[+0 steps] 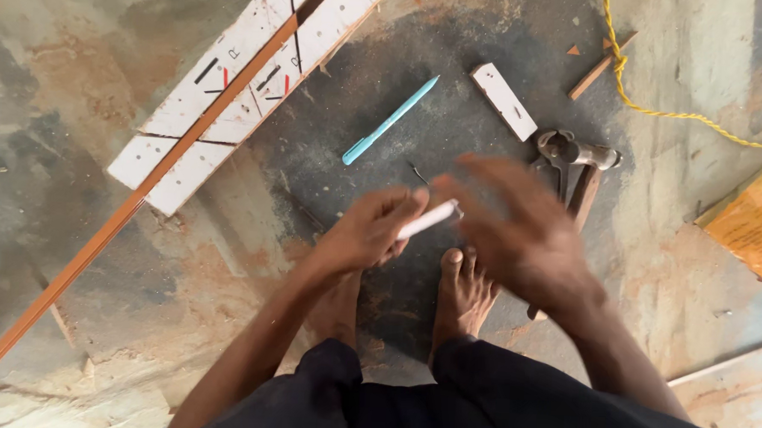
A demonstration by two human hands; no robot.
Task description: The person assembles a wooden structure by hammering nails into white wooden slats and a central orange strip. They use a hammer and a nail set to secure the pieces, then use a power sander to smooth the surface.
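My left hand (372, 229) grips a short white strip (430, 218) by its near end, above my bare feet (461, 293) on the concrete floor. My right hand (518, 224) hovers blurred just right of the strip with fingers spread, its fingertips close to the strip's far end; it holds nothing that I can see. A light blue pen (389, 120) lies on the floor beyond my hands. A small dark nail (417, 173) lies just beyond my left fingers.
A white board with drilled holes and pen marks (232, 88) lies at the upper left, with a long orange strip (124, 220) across it. A short white block (504, 100), a claw hammer (576, 167), yellow rope (660, 111) and an orange packet (753, 217) lie to the right.
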